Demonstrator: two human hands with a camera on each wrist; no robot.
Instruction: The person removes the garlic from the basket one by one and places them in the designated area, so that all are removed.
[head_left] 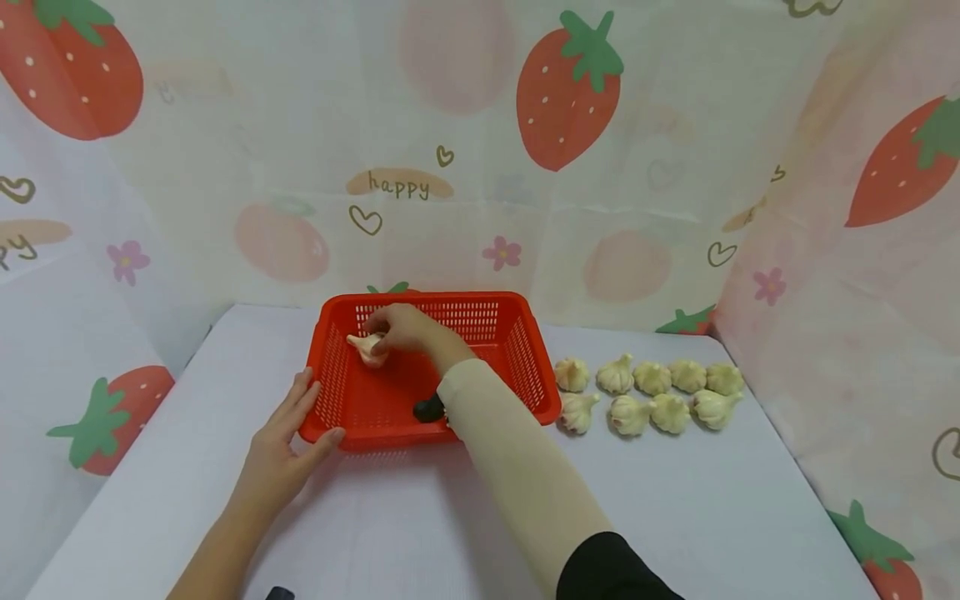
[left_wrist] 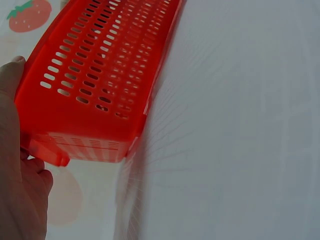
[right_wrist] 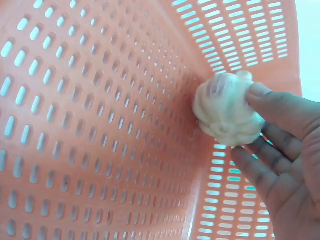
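Observation:
A red plastic basket (head_left: 375,437) with slotted walls stands on the white-covered table. My left hand (head_left: 273,458) grips its near left corner; in the left wrist view the thumb lies at the rim and the other fingers curl by a red tab on the basket (left_wrist: 75,117). Reaching inside from the right, my right hand (head_left: 411,329) pinches a garlic bulb (head_left: 367,350) near the left end. In the right wrist view, thumb and fingers hold this whitish, purple-streaked bulb (right_wrist: 225,110) close to the slotted wall. Whether it touches the basket, I cannot tell.
Several more garlic bulbs (head_left: 652,379) lie in two rows on the table, right of the basket. A strawberry-print cloth (head_left: 465,242) hangs behind and at both sides. A dark wrist camera (head_left: 430,408) shows below my right forearm; a small dark object (head_left: 280,593) is at the bottom edge.

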